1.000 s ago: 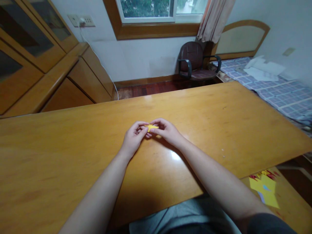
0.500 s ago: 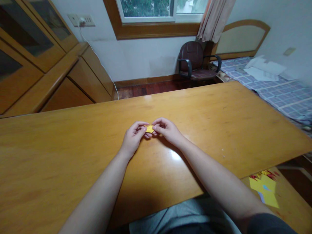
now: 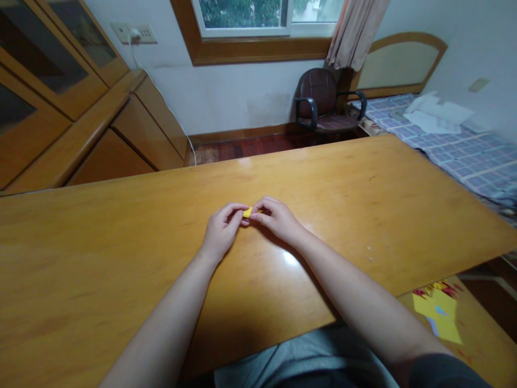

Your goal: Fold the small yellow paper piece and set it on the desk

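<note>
A small piece of folded yellow paper (image 3: 247,213) is pinched between my two hands, just over the middle of the wooden table (image 3: 133,258). My left hand (image 3: 223,226) grips its left end between thumb and fingers. On the other side, my right hand (image 3: 277,216) has thumb and fingertips closed on the right part. The fingers cover much of the paper, so its full folded shape is hidden.
Beyond the lower right table edge, a lower surface bears yellow paper sheets (image 3: 438,318) and several red and yellow folded pieces (image 3: 438,290). A brown armchair (image 3: 319,99) and a bed (image 3: 456,140) stand past the far edge; a wooden cabinet (image 3: 92,129) is at the left.
My right fingers have shifted slightly left and closed further over the yellow paper. Less of it shows between the hands, and it looks narrower; my left hand has barely moved.
</note>
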The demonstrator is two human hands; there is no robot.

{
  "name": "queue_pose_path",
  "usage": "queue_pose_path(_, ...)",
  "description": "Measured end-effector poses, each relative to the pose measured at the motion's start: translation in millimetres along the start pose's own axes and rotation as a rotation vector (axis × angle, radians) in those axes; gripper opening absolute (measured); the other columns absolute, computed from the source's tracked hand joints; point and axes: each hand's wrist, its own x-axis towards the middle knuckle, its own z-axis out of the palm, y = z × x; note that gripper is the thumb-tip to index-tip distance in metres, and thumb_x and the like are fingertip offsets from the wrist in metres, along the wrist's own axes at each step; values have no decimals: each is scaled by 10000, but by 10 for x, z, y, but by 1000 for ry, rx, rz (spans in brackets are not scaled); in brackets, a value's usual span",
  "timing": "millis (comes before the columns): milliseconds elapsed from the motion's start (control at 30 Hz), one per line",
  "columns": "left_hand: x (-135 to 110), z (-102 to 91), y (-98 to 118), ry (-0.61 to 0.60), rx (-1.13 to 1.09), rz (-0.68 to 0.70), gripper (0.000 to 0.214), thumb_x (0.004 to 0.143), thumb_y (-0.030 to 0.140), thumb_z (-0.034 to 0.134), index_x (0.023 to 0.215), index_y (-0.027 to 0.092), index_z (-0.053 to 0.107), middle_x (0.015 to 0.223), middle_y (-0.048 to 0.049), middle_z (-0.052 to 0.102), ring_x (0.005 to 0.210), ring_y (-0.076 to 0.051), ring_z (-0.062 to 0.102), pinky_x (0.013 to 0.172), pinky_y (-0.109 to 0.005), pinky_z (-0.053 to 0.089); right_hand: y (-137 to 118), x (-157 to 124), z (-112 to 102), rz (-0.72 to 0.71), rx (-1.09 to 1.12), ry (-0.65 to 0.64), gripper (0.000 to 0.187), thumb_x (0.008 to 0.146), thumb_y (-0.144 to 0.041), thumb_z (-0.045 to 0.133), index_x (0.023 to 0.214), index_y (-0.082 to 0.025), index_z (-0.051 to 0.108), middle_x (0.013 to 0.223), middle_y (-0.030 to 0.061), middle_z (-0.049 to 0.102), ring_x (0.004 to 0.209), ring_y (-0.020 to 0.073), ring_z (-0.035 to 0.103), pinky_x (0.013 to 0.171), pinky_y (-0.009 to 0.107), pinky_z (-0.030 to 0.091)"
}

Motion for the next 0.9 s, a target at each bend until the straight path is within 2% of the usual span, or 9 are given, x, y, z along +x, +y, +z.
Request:
queue_pose_path(133,-2,5,15,-19,84,96,224,880,362,578,966,199,706,1005,-62,715,888,-196,683,780,-313,574,13,-4,-1,-31,-24,-8,58,847,-214,662,799,-184,655,837,9,631,825,146,579,782,273,421)
queue_pose_path(300,2,11,12,-18,149,144,209,833,345,661,972,201,722,1003,-72,727,924,-202,678,857,-327,555,25,0,-7,-28,-40,18,68,854,-209,649,791,-185,643,805,5,623,812,150,574,779,274,420)
queue_pose_path(600,5,7,-35,5,64,76,277,801,422,709,946,186,733,983,-83,741,903,-206,692,863,-342,549,-14,-11,0,26,4,30,53,843,-204,644,792,-189,647,777,12,659,790,157,599,779,289,440)
queue_pose_path(900,13,-18,-18,14,31,22,269,789,416,722,926,185,741,954,-77,752,895,-213,692,864,-344,537,-4,-13,22,102,83,30,59,828,-231,648,793,-185,656,751,13,673,746,148,610,743,283,459)
